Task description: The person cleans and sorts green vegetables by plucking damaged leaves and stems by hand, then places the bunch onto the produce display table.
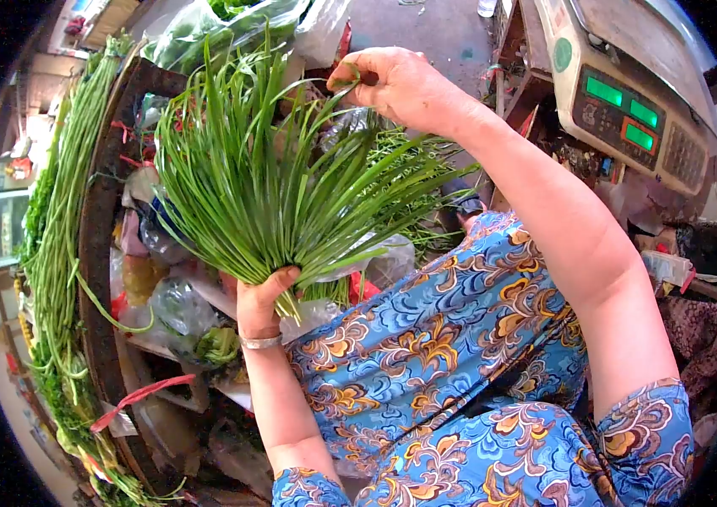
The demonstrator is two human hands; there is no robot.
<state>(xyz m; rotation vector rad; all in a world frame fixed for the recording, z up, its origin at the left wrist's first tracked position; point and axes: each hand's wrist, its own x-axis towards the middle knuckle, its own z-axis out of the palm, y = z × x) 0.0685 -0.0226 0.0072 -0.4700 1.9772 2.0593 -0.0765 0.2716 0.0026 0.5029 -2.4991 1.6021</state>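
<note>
My left hand (pixel 267 296) is closed round the stem end of a large bunch of garlic chives (pixel 278 190), with a bracelet on the wrist below. The long, flat green leaves fan out upward and to both sides, and the cut ends poke out under my thumb. Above the bunch, at its upper right, my right hand (pixel 388 84) is bent with thumb and fingers pinched together. A thin chive leaf (pixel 343 84) shows at those fingertips. Part of its length is lost among the other leaves.
Long green beans (pixel 62 245) lie along a dark ledge on the left. A scale (pixel 629 110) with lit green displays stands at upper right. Loose thin green stems (pixel 422 194) lie behind the bunch. Plastic bags (pixel 181 308) and a red tie (pixel 143 399) are at left.
</note>
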